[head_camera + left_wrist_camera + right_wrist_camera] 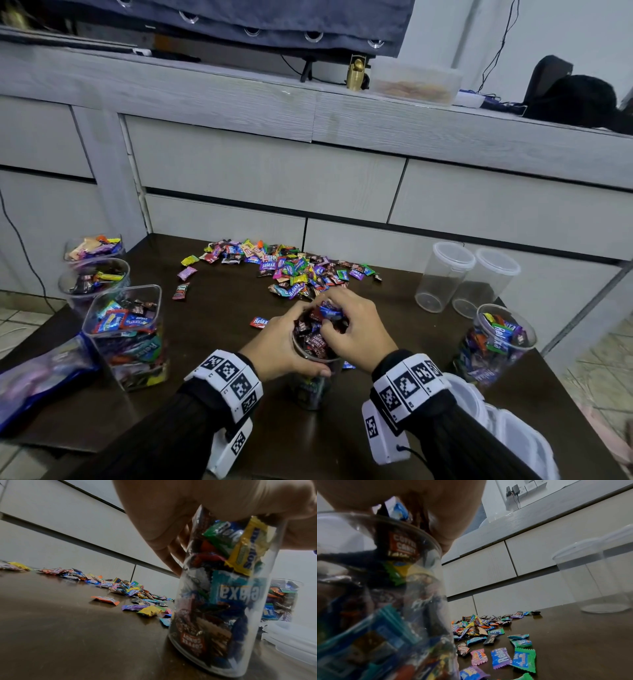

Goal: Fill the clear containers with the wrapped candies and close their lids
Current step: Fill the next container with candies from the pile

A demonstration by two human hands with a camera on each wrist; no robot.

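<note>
Head view: my left hand [282, 346] wraps round container [313, 383], upright on tabletop [212, 329], mouth straight up. My right hand [356, 329] directly above mouth, fingers [334, 305] bunched on wrapped candies [330, 313]; next move, I judge, straight down. Loose pile [294, 270] just beyond.

A round clear container [317, 363] stands upright near the front middle of the dark worktop [219, 342], lid off and packed to the rim with wrapped candies. A loose heap of candies [291, 267] in many colours lies behind it. Two empty round containers [445, 274] stand side by side at the right rear. Four more filled, lidless containers stand by: three at the left edge [130, 335] and one at the right [496, 342].
</note>
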